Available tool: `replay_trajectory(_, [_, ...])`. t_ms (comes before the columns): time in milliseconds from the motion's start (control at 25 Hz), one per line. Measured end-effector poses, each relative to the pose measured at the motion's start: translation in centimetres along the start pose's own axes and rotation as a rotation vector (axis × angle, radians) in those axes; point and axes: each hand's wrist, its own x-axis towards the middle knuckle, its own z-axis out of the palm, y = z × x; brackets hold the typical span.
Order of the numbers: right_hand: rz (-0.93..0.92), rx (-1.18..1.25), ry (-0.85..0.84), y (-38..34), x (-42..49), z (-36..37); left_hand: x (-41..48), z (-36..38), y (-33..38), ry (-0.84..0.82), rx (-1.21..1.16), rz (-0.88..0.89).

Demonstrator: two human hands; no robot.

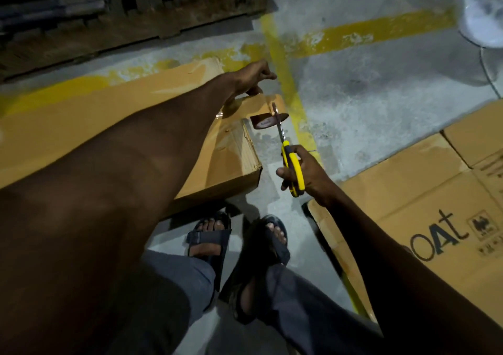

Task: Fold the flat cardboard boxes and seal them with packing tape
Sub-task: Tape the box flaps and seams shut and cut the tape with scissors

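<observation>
A folded brown cardboard box (114, 115) lies on the floor at left. My left hand (253, 78) reaches over its far right corner and pinches a stretched strip of brown packing tape (261, 103). The tape roll (268, 120) hangs at the end of that strip, just past the box's corner. My right hand (304, 173) grips yellow-handled scissors (291, 167), whose blades point up and meet the tape beside the roll. Flat cardboard boxes (424, 199) with dark print lie on the floor at right.
Grey concrete floor with yellow painted lines (283, 77) runs between the boxes. A dark wooden pallet (109, 14) stands at the back left. A white fan-like object (481, 12) sits at the top right. My sandalled feet (236, 243) stand below the box.
</observation>
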Motion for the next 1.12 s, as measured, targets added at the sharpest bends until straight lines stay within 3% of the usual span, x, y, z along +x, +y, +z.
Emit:
replay_trajectory(440, [0.101,-0.147,-0.153,1.9,-0.8,0.5,0.1,-0.1,-0.1,0.007,-0.127,0.001])
replay_trajectory(760, [0.051,0.054,-0.068,0.7,1.5,2.5,0.6,-0.4,-0.2,-0.028,-0.157,0.023])
replay_trajectory(1120, [0.021,0.084,-0.019,0.4,4.0,3.3,1.0,-0.4,-0.1,-0.047,-0.201,0.061])
